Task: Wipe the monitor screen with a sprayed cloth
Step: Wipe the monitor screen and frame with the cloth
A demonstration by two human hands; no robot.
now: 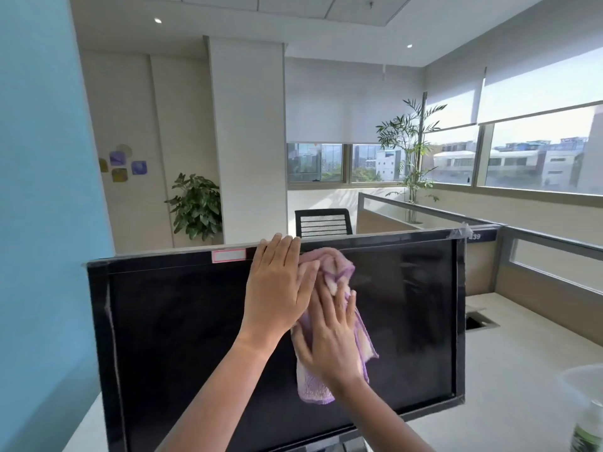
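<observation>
A black monitor (182, 321) with a dark screen stands in front of me on the desk. My left hand (277, 282) rests over its top edge, fingers together, gripping the bezel. My right hand (329, 331) lies flat against the screen's upper middle and presses a lilac and cream cloth (336, 272) onto the glass. The cloth bunches above my fingers and hangs down below my palm. A spray bottle (587, 429) stands blurred at the lower right corner of the view.
The pale desk (509, 370) runs to the right with a cable cut-out (479, 321). Grey partitions (538, 265) border it. A blue wall (39, 190) is close on the left. A black chair (323, 223) and potted plants stand behind.
</observation>
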